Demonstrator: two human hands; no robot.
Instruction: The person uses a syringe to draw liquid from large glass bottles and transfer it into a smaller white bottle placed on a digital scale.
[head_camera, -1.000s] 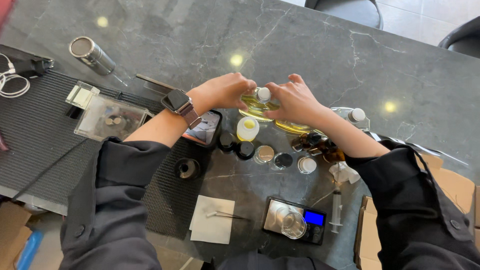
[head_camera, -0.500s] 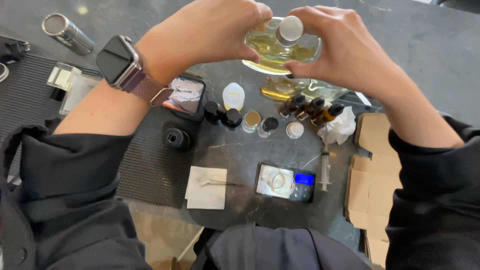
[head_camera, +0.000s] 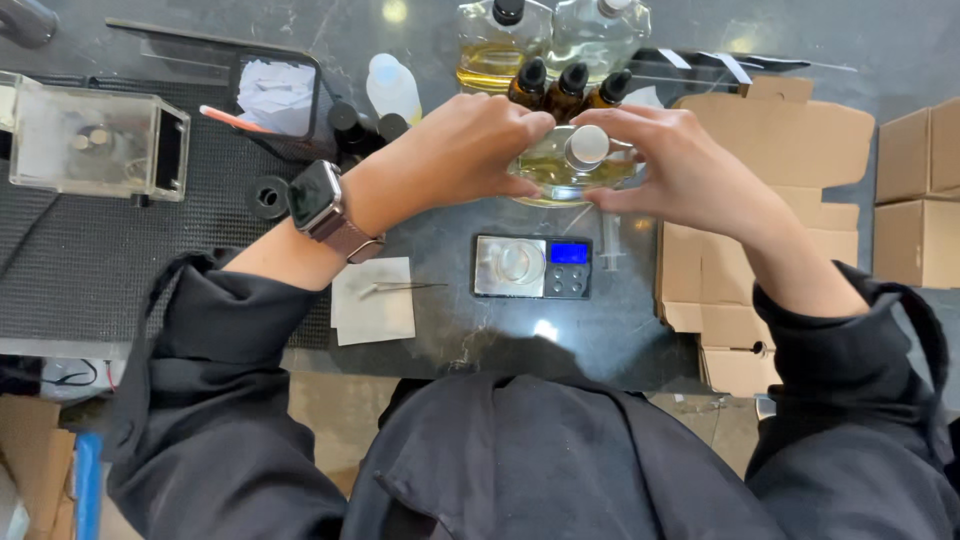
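Note:
Both hands hold a clear round bottle (head_camera: 560, 172) of pale yellow liquid with a silver-white cap, raised above the dark stone table (head_camera: 640, 330). My left hand (head_camera: 455, 150), with a smartwatch on its wrist, grips the bottle's left side. My right hand (head_camera: 680, 165) grips its right side, fingertips near the cap. Right below the bottle sits a small digital scale (head_camera: 532, 266) with a blue lit display and a small glass dish on its pan.
Three amber dropper bottles (head_camera: 567, 88) and two large bottles of liquid (head_camera: 545, 35) stand behind. A white squeeze bottle (head_camera: 392, 88), a syringe (head_camera: 611, 245), tweezers on white paper (head_camera: 375, 300), a clear box (head_camera: 90, 140) on a black mat, flattened cardboard (head_camera: 790, 200) at right.
My hands have brought the bottle nearer to me, over the scale. The view has shifted closer and lower over the table.

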